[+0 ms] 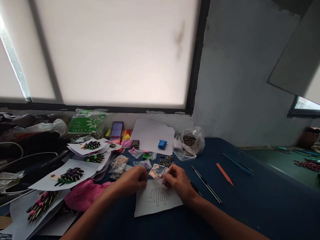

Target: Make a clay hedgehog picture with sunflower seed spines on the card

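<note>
Both hands pinch a small clear bag above a drawing.
The left hand [133,180] and right hand [176,180] grip the small plastic bag [158,171], seemingly holding pale bits, over the hedgehog sketch [157,198] on the blue tabletop [250,206].

Daylight pours in through the big frosted window [112,50], and it's blown out, pure white glow with no detail behind the pane. That backlight leaves the dark blue surface [262,200] dim and flat, and the forearms reaching in from the bottom read shadowy. Shadows are soft, barely there, just a faint darkening under the white sheet [157,200] with the drawing. No hard glare, only a dull sheen on the plastic bags [190,143]. The wide lens bends the window frame and tilts the right wall. The far right edge smears into blur, and fine detail on the small items stays mushy.
</note>
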A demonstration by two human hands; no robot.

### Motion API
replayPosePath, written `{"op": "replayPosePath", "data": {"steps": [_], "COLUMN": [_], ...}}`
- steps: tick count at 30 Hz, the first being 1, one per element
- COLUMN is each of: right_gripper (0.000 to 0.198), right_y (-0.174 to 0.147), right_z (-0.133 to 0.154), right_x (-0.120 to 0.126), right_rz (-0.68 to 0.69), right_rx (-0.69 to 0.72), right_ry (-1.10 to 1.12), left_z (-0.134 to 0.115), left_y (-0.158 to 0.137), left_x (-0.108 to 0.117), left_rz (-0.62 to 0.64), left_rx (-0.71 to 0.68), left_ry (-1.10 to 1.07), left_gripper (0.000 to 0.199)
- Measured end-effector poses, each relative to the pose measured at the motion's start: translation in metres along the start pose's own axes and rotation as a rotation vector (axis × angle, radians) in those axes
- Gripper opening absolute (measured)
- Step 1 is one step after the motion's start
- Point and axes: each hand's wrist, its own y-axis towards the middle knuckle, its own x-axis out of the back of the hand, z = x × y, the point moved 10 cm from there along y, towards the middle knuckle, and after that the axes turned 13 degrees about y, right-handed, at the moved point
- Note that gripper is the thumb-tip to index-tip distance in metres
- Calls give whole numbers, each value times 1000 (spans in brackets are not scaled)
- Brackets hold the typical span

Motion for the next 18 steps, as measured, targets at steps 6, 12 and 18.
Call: {"op": "replayPosePath", "data": {"steps": [6, 12, 18], "right_gripper": [20, 25, 35], "right_y": [-4, -8, -11], "right_z": [6, 2, 9], "right_x": [-2, -11, -24], "right_rz": [-7, 45, 150], "right_rx": [6, -36, 36], "right_ry": [10, 48, 109], "left_z": [-3, 1, -22], "left_y": [0, -2, -4], "left_x": [2, 30, 33], "left_rz": [-31, -198, -106], "left_rx": [0, 67, -34], "left_ry": [14, -45, -415], "left_gripper": [7, 26, 47]}}
